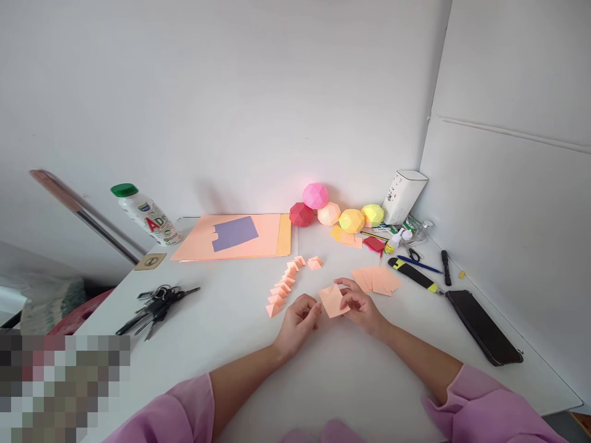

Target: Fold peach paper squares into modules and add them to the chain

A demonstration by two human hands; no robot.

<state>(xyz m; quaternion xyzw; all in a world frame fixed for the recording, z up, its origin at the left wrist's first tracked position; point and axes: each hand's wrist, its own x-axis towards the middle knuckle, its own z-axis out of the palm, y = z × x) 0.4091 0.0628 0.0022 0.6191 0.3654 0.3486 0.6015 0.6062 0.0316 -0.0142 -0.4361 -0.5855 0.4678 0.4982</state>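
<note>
A square of peach paper (333, 301) is pinched in my right hand (362, 309), held just above the white table. My left hand (299, 323) is beside the paper's left edge, its fingers curled and thumb against them; whether anything small is between them is hidden. Left of and behind the hands runs a curved row of folded peach paper pieces (282, 287), with another folded piece (314, 263) apart at its right end. Several flat peach squares (377, 280) lie fanned out behind my right hand.
Faceted paper balls (329, 213) and a white box (403, 197) stand at the back. Peach sheets (198, 239), a bottle (146, 215) and keys (159, 306) are left. A cutter (413, 274), pen (420, 264) and black phone (482, 326) lie right.
</note>
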